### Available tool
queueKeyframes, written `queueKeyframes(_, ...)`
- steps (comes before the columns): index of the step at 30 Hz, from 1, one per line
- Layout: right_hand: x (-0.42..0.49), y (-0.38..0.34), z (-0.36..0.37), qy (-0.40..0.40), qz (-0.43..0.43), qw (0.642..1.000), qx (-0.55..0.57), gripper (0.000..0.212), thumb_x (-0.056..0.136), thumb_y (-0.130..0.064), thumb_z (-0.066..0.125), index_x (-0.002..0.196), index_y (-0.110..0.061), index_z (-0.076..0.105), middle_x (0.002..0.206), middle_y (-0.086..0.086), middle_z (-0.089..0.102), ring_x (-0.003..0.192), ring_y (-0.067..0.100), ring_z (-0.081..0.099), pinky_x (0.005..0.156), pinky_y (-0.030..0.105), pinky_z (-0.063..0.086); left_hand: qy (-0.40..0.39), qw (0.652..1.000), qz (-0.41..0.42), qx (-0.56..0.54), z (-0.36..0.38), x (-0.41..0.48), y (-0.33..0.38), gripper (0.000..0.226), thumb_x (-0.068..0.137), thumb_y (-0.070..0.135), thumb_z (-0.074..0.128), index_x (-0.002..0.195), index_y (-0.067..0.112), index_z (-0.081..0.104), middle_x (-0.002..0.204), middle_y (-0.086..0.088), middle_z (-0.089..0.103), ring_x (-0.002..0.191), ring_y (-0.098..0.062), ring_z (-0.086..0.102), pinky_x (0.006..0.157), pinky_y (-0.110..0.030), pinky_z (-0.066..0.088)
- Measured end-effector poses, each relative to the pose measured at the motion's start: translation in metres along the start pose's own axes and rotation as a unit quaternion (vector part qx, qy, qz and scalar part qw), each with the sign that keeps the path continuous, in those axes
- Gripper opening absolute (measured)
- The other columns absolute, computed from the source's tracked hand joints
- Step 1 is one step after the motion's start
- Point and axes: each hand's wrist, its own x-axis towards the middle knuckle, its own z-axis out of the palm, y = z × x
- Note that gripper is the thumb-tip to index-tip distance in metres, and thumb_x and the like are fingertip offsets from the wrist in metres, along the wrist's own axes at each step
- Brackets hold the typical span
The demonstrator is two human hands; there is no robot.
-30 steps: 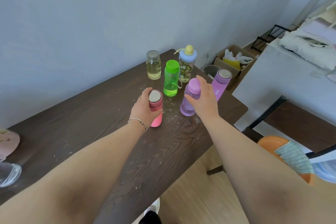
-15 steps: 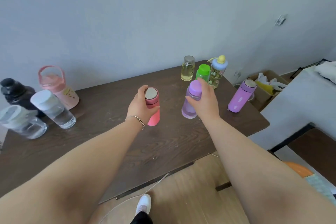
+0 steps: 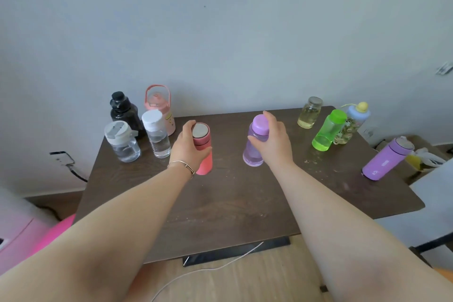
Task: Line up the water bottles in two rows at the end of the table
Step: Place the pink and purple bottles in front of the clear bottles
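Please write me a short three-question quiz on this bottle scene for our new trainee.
1. True or false: the left hand grips the pink bottle.
2. How many bottles stand in the cluster at the table's left end?
3. Which bottle does the right hand hold: A) green bottle, B) lilac clear bottle, C) purple flask?

Key: 1 true; 2 four; 3 B.

Dark wooden table point(image 3: 245, 203); four bottles point(image 3: 157, 133) left, four bottles point(image 3: 328, 130) right.
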Motion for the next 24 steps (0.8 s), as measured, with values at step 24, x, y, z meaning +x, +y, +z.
queueKeyframes(24,-0.051,-0.161,0.207,-0.073,-0.009,0.997,0.012,0.075,0.078,-0.036,0.076,0.14,-0.04,0.035,0.126,0.001,0.048,0.108,0.025,0.056,0.089,0.043,0.051,0.028,0.997,-0.078,0.001,-0.183,0.016,-0.179,0.079,0.068,0.034,0.078,0.13,0.038,0.029,0.121,0.001,0.059,0.101,-0.028,0.06,0.085,-0.043,0.053)
